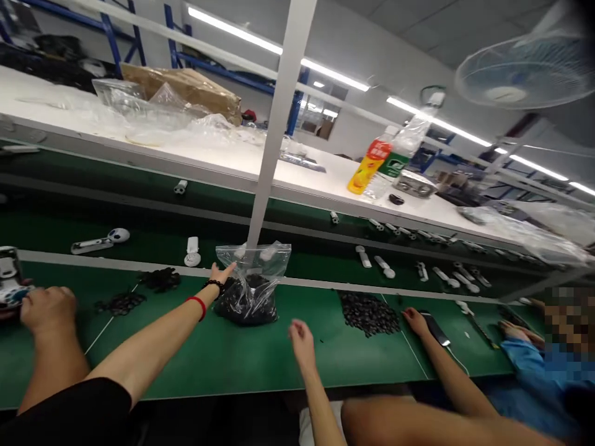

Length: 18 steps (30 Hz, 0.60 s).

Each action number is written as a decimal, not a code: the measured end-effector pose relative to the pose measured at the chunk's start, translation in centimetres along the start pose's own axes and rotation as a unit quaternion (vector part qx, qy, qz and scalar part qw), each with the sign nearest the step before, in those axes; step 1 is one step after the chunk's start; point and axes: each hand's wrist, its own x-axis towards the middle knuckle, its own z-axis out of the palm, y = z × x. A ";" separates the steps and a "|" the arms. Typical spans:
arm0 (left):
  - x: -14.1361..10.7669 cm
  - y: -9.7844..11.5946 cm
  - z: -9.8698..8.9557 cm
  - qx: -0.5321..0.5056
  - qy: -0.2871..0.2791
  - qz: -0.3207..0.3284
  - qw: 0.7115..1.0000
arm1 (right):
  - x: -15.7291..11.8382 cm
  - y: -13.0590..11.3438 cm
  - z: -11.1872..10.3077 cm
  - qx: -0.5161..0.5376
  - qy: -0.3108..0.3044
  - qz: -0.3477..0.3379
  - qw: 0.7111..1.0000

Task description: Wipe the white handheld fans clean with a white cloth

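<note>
My left hand [222, 275], with a black beaded bracelet and a red band at the wrist, is at the left side of a clear zip bag [253, 297]. Its fingers are apart, one stretched over the bag's edge; part of the hand is hidden. The bag stands upright on the green work surface [223, 365], its lower half full of small black parts. Right of the bag, my right hand [303, 344] is above the green surface with its fingers curled together. What they hold, if anything, is hidden. Further right lies a spread pile of small black parts [369, 313].
Co-workers' hands are at the left [49, 310], holding a white device, and at the right [417, 323], beside a dark phone-like device [434, 328]. Black parts [160, 280] lie left. White handheld units [192, 251] line the strip behind. Bottles [393, 161] stand on the shelf behind a post [274, 124].
</note>
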 end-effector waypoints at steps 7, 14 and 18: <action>0.4 -1.0 1.9 -0.059 -0.056 0.009 0.997 | 16.0 -4.5 6.8 0.020 0.014 0.021 0.999; -13.0 -1.2 2.0 -0.103 -0.038 0.087 0.990 | 12.9 -5.0 4.9 0.058 -0.015 -0.027 0.998; -19.7 0.7 0.8 -0.115 0.034 0.096 0.988 | 5.1 -5.3 1.2 0.121 0.027 -0.097 0.988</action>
